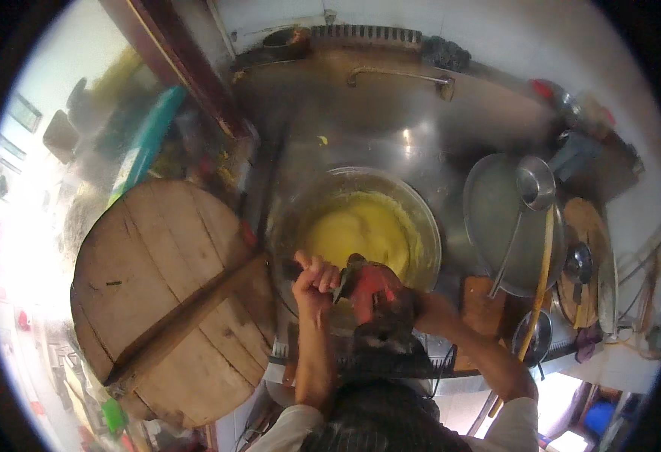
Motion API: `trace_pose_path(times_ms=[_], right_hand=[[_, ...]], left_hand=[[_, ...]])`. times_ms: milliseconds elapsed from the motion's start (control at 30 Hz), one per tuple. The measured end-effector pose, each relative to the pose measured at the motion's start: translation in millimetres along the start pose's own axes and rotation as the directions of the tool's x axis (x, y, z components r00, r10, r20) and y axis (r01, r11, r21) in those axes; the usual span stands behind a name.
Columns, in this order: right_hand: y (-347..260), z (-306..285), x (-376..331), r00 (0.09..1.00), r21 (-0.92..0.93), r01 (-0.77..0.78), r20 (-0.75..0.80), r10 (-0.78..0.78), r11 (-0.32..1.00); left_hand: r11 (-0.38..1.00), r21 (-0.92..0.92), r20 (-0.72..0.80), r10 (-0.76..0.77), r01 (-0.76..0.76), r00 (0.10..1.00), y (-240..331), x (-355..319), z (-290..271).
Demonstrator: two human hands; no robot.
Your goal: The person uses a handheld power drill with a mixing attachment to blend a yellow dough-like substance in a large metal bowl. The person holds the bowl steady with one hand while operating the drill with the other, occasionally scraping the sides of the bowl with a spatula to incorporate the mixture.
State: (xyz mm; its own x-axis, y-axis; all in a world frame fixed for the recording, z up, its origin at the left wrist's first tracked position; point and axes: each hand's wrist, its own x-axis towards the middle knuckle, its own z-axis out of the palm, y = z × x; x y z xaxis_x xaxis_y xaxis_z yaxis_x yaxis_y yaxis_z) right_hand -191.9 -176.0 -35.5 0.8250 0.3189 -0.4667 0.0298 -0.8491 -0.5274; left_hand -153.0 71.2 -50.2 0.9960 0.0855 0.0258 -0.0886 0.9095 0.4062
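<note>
Left hand [317, 277], seemingly gripping handle [293, 267]

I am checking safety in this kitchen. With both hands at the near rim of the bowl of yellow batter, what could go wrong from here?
1. The left hand and right hand crowd one spot on the metal bowl; it might tip and spill the yellow batter.
2. The ladle rests loosely on the pan lid nearby; a bump could knock it off.
</note>
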Motion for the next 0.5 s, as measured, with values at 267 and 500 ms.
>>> trace_pose_path(times_ms=[267,500], right_hand=[[-81,-75,-72,0.946,-0.076,0.07,0.321,-0.042,0.995],[-38,-13,-11,0.991,0.213,0.13,-0.009,-0.131,0.968]], left_hand=[[0.99,-0.116,-0.318,0.034,-0.074,0.948,62,-40,80],[0.982,0.178,-0.173,-0.034,0.066,0.984,25,-5,35]])
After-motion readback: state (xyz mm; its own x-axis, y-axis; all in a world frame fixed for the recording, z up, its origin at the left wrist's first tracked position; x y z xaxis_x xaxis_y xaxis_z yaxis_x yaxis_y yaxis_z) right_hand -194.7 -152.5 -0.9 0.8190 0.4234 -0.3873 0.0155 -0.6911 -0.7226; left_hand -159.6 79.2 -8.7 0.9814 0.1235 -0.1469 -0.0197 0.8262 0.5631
